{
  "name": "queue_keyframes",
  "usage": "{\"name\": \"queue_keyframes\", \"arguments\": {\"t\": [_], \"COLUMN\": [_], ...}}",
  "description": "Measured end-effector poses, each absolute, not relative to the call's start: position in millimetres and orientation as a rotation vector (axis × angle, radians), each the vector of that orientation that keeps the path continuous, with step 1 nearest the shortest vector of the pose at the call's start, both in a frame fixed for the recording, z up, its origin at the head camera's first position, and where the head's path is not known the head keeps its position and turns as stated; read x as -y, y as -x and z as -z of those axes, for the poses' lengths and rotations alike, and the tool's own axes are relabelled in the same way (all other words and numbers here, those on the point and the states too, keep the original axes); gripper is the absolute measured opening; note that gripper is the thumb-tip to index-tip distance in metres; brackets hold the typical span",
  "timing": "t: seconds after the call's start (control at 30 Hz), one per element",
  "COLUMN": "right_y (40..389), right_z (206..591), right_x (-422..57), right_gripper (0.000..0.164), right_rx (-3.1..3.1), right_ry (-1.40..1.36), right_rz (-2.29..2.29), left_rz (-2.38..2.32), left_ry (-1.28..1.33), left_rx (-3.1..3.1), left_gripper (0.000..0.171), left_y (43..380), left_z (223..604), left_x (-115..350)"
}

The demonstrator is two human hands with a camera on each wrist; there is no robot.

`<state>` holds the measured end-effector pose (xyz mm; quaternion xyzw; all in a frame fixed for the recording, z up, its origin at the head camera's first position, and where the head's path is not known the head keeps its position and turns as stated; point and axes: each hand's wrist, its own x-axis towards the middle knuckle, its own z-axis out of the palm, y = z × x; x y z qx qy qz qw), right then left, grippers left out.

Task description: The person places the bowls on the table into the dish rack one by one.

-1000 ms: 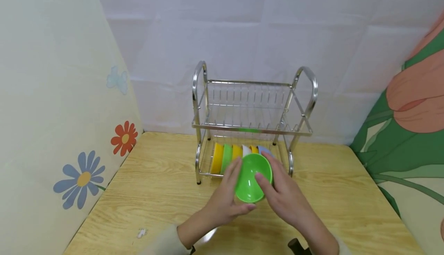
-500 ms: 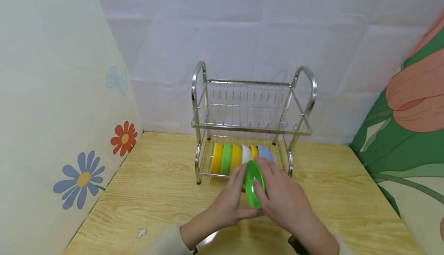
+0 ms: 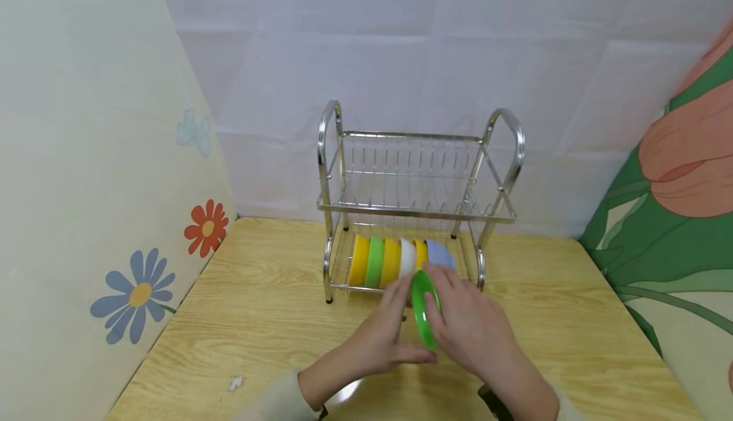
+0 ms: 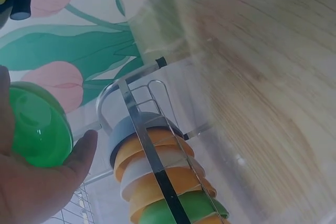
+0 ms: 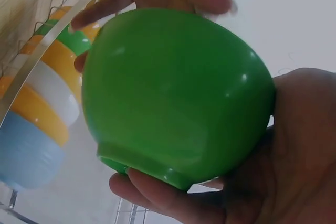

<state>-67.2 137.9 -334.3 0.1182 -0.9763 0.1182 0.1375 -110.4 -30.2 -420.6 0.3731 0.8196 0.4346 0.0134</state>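
A green bowl is held in the air in front of the rack, turned on its side so the head view sees it nearly edge-on. My right hand grips it, thumb over the rim on the inside. Right-hand fingers reach under the foot of the bowl in the right wrist view. On the other side, my left hand is spread around the bowl, fingers and thumb extended; whether it touches the bowl is unclear. The left wrist view shows the shiny inside of the bowl beyond the left thumb.
Behind the hands stands a two-tier metal dish rack on the wooden table. A row of bowls fills part of its lower tier, including a yellow bowl, a white bowl and a blue bowl. Decorated panels flank the table.
The green bowl has turned from facing the camera to nearly edge-on and shifted slightly right and down. My right hand has rotated with it; the left hand has followed slightly right.
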Motion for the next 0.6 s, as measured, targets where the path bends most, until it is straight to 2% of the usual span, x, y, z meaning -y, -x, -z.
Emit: {"name": "queue_keyframes", "arguments": {"t": [0.23,0.6], "right_y": [73,86], "right_z": [331,322], "right_x": [-152,-179], "right_gripper": [0.048,0.050], "right_rx": [2.915,2.956], "right_ry": [-0.266,-0.153], "right_rz": [-0.391,-0.424], "left_rz": [-1.160,-1.096], "left_ry": [-1.062,-1.026], "left_rx": [-2.596,-2.720], "left_gripper": [0.128,0.110], "left_y": [112,122], "left_z": [420,405], "left_x": [40,63]}}
